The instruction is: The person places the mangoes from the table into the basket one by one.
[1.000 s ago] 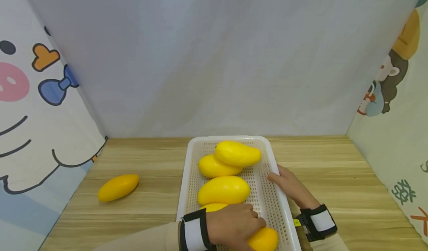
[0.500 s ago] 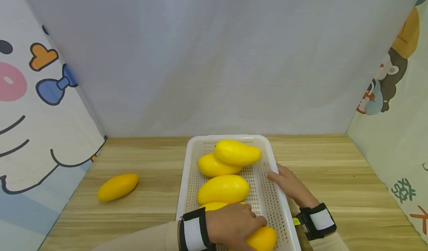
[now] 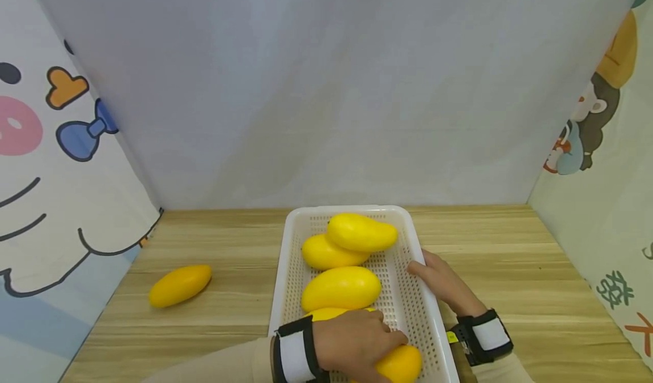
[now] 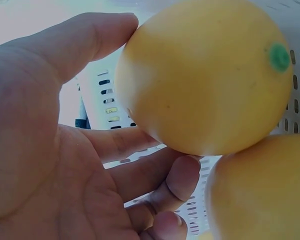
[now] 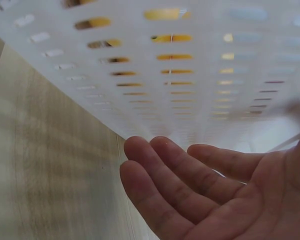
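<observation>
My left hand (image 3: pixel 357 340) reaches into a white perforated plastic basket (image 3: pixel 280 281) and holds a yellow mango (image 3: pixel 401 365) near its front end. In the left wrist view the thumb lies on one side of this mango (image 4: pixel 205 75), which has a green stem spot, and the fingers bend beneath it. Another mango (image 4: pixel 267 190) is right beside it. My right hand (image 3: pixel 446 281) grips the basket's right side, thumb over the rim. From the right wrist view, its fingers (image 5: pixel 180 175) stretch out under the perforated basket (image 5: pixel 140 120).
Further back in the basket lie several more mangoes, one upper mango (image 3: pixel 362 233) resting on another (image 3: pixel 331 252). A loose mango (image 3: pixel 180 286) lies on the wooden table (image 3: pixel 229 235) to the left. A grey-white curtain (image 3: pixel 331 88) stands behind, with printed sheets on both sides.
</observation>
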The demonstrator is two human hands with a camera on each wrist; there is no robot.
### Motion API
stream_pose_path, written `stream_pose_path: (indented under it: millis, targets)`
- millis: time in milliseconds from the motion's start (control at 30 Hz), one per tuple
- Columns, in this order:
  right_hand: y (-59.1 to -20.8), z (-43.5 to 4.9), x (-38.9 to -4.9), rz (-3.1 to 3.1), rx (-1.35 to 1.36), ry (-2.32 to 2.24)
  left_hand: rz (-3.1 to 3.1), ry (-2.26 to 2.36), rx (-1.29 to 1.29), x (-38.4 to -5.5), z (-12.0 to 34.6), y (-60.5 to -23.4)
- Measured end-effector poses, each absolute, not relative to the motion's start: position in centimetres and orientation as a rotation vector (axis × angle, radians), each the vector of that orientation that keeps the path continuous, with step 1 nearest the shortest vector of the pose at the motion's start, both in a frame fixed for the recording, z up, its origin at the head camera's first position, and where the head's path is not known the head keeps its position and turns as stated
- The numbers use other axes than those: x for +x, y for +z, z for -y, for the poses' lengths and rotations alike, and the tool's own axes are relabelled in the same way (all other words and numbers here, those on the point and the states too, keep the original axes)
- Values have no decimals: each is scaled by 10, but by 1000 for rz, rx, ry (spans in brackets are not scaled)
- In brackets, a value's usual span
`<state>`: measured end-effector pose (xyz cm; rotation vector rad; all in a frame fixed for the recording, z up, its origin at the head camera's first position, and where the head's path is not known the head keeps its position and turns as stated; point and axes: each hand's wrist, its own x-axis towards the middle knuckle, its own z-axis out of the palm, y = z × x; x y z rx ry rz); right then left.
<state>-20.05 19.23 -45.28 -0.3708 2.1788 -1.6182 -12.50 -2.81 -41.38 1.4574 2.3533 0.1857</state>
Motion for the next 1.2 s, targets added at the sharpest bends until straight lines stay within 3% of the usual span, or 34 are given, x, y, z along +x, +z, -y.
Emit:
stream_pose_path:
  millis: [900, 1200]
  targets:
    - [-453, -193, -202, -2202, -391, -1602, -2568, 340, 1614, -127, 30, -399]
    - [-451, -193, -200, -2236, -351, -1599, -2759, 413, 1492, -126, 31, -395]
